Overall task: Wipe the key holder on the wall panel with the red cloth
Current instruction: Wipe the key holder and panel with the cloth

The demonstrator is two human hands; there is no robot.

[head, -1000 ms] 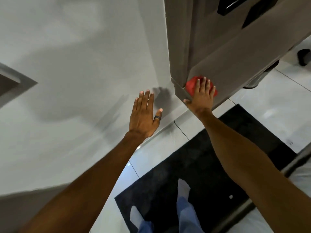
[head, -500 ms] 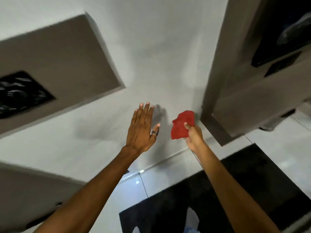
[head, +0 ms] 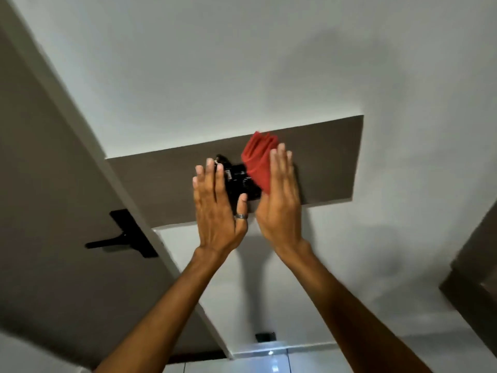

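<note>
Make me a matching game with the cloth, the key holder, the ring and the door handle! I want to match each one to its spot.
Things:
1. red cloth
2. key holder
3. ring
4. door handle

Places:
A. on the thumb of the left hand
B. on the brown door, far left
C. under the flat right hand
D. on the wall panel, between the two hands

Pairs: 1-C, 2-D, 3-A, 4-B
</note>
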